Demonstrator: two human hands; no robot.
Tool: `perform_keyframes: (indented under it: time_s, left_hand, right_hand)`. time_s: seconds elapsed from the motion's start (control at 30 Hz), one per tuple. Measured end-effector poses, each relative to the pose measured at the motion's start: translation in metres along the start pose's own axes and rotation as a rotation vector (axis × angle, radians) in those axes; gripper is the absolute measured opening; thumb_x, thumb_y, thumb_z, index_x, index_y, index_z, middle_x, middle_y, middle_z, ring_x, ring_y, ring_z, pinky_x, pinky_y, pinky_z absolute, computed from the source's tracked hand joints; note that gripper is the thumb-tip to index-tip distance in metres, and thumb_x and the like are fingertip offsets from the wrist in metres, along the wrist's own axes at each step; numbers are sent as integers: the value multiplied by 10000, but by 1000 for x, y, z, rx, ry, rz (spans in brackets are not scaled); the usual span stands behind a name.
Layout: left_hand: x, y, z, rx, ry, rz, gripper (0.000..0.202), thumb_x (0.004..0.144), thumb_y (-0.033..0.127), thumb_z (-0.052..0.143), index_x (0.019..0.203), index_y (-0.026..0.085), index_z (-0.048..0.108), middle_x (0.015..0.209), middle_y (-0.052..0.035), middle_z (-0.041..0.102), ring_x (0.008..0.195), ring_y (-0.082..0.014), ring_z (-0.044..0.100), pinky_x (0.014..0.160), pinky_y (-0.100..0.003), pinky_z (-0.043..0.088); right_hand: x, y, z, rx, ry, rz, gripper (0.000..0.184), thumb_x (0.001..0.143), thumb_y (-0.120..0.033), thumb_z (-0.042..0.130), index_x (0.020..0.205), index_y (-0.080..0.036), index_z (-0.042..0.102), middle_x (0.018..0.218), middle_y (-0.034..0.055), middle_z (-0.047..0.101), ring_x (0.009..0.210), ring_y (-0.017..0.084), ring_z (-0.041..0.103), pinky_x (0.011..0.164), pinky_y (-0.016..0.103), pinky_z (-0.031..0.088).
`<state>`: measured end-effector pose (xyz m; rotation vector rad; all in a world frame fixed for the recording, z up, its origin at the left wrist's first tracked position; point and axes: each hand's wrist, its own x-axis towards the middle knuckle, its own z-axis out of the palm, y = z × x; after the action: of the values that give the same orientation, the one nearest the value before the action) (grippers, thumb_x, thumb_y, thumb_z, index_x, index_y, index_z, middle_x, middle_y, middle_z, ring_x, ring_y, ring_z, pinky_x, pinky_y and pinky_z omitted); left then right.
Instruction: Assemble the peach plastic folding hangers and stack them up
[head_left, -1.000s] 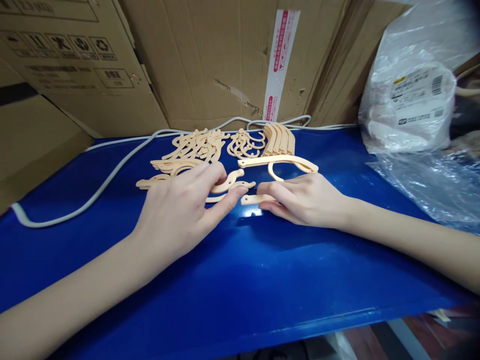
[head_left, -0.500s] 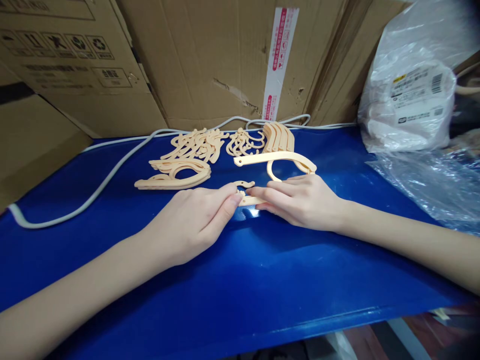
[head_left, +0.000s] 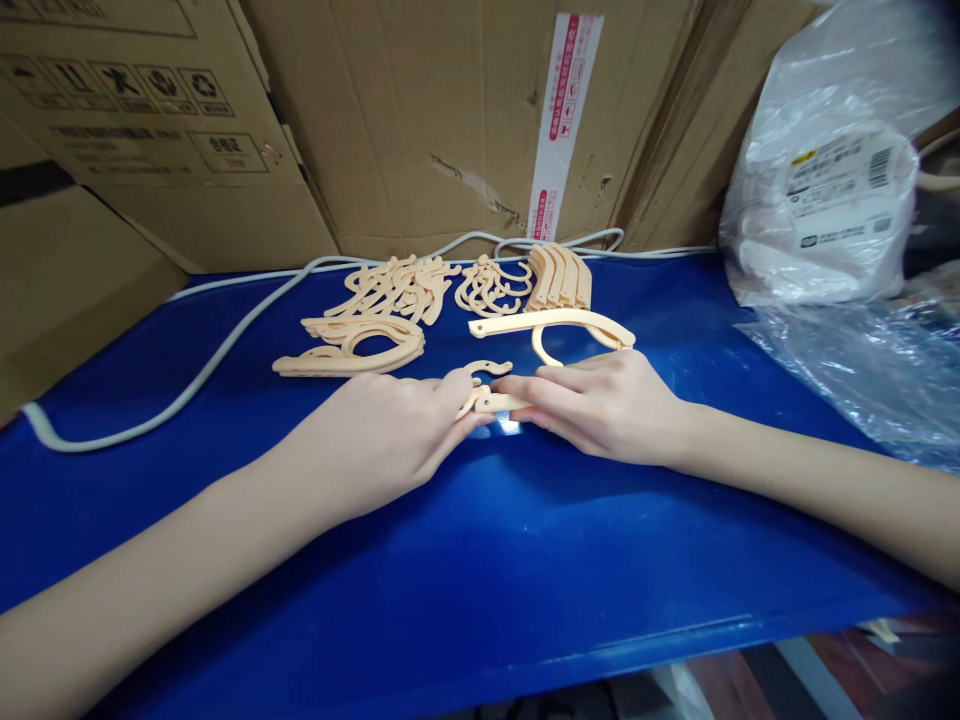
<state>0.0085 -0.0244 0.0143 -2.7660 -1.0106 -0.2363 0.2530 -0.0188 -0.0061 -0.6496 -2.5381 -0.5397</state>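
Note:
My left hand (head_left: 386,425) is closed, its thumb and fingertips pinching a small beige plastic piece whose shape is mostly hidden. Meeting it from the other side is a beige hanger arm (head_left: 495,402) with a hole near its end, gripped in the closed fingers of my right hand (head_left: 615,405). Just behind the fingertips shows a curved beige hanger hook (head_left: 491,367); whether it is held or lies on the table I cannot tell. Beyond my right hand lies a long hanger arm (head_left: 551,319) with a curved piece under it. Folded hangers (head_left: 349,365) lie past my left hand.
Farther back on the blue table (head_left: 480,580) are a heap of beige parts (head_left: 401,288), loose hooks (head_left: 487,288) and a row of hanger arms (head_left: 559,277). A white cable (head_left: 247,330) crosses the left. Cardboard boxes (head_left: 420,100) stand behind; plastic wrapping (head_left: 825,220) sits at right.
My left thumb has moved from on top of the small piece to lower down, and the left hand has turned slightly. More of the joint shows. My right hand has hardly moved.

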Motion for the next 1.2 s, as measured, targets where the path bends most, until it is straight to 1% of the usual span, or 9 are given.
perform_keyframes:
  time_s: [0.13,0.3,0.4,0.47,0.57,0.67,0.83,1.0,1.2]
  left_hand:
    - [-1,0,3,69,86,57,430,1061,347,252,858,175,589,485,-14,539,371,-214,490,401,-294,225]
    - [0,0,3,198,216,146,485,1074,303,230,804,138,597,457,-22,531,334,-197,483,371,-294,218]
    - [0,1,2,284,260,190,504,1070,265,230,750,130,595,443,-24,505,327,-189,479,361,-294,230]
    - [0,2,0,341,277,206,492,1060,235,254,707,138,583,452,-28,496,337,-184,485,362,-290,240]
    - [-1,4,-3,433,276,231,449,1031,176,304,661,154,558,475,-32,491,354,-178,493,368,-286,251]
    - [-3,3,-3,496,260,249,396,996,128,340,659,162,545,498,-28,487,360,-178,492,365,-287,243]
    - [-3,1,1,492,233,278,336,989,174,380,699,165,550,536,-28,511,400,-197,545,380,-291,298]
    - [-1,0,5,425,244,269,339,993,254,381,721,168,565,552,-24,534,444,-212,591,404,-320,320]
    - [-1,1,6,312,269,202,371,1005,273,380,699,178,568,534,-16,553,452,-187,598,425,-315,294]
  right_hand:
    - [1,1,-2,25,-62,12,367,1084,-341,374,1189,-175,684,743,3,741,532,115,632,469,277,307]
    - [1,1,-2,93,-98,46,361,1081,-366,391,1226,-175,660,845,1,776,581,124,673,488,272,325]
    - [1,0,-4,136,-122,72,353,1080,-362,395,1237,-175,650,877,5,784,604,129,690,495,267,329]
    - [2,1,-5,160,-141,81,360,1082,-365,381,1225,-178,654,853,12,780,596,131,684,500,262,325]
    - [4,2,-7,220,-188,99,394,1086,-376,349,1186,-169,670,782,25,757,593,143,672,516,261,324]
    - [6,3,-8,307,-247,133,405,1081,-386,357,1164,-156,679,761,32,738,588,150,643,532,265,327]
    - [8,7,-7,429,-295,143,377,1069,-392,398,1103,-168,700,775,26,721,613,145,609,577,258,357]
    - [3,7,-3,328,-289,119,389,1073,-398,379,1187,-196,691,804,39,749,620,158,629,565,268,341]
    - [2,6,0,253,-225,95,389,1078,-390,368,1167,-194,693,828,32,765,616,143,653,557,261,355]
